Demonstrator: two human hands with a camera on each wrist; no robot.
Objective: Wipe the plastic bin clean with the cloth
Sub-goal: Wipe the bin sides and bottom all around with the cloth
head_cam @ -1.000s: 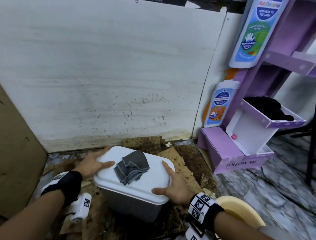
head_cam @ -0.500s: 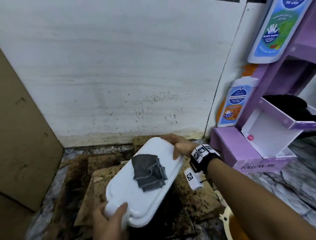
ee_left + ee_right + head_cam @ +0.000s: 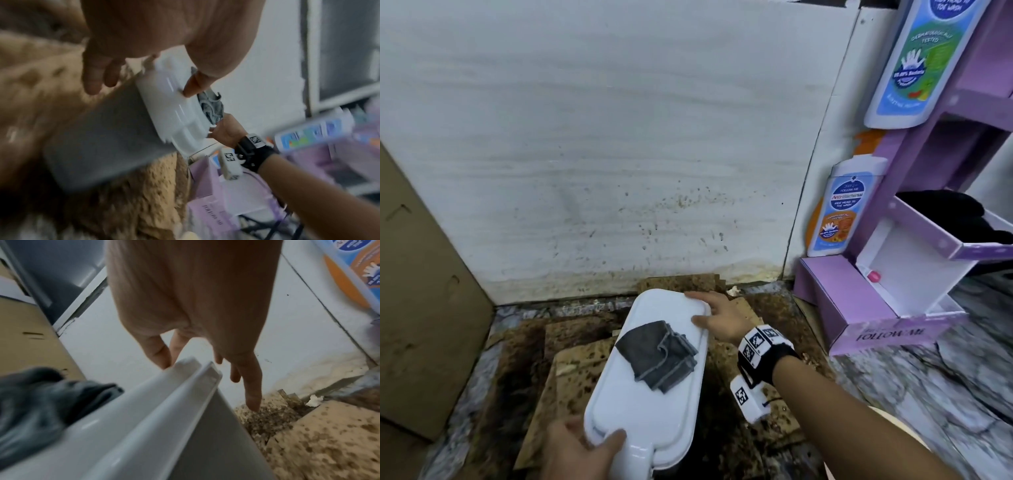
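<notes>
The left hand point(image 3: 582, 448) is seen at 6 o'clock in the head view, its thumb laid over the near end of the white lid point(image 3: 654, 370) and its fingers curled under the rim, so that end of the plastic bin point(image 3: 107, 146) is gripped. The right hand point(image 3: 717, 317) is set at the far end, toward 1 o'clock, with the thumb on top of the lid edge and the fingers reaching down past the rim; in the right wrist view those fingers are seen fairly straight beside the bin's grey wall, so the hold looks more like bracing than clamping.

Between the 2 hands the bin is held lengthwise, running from 6 toward 12 o'clock, over stained cardboard point(image 3: 571, 370) on the floor; whether it rests there or is lifted cannot be told. The grey cloth point(image 3: 659, 354) lies folded and loose on the middle of the lid, touched by neither hand.

The step in hand is judged to be positioning the bin; no wiping has begun. For the next move, 1 hand would need to be freed to take up the cloth while the other keeps the bin steady. A purple display stand point(image 3: 887, 301) stands at 3 o'clock, well apart.
</notes>
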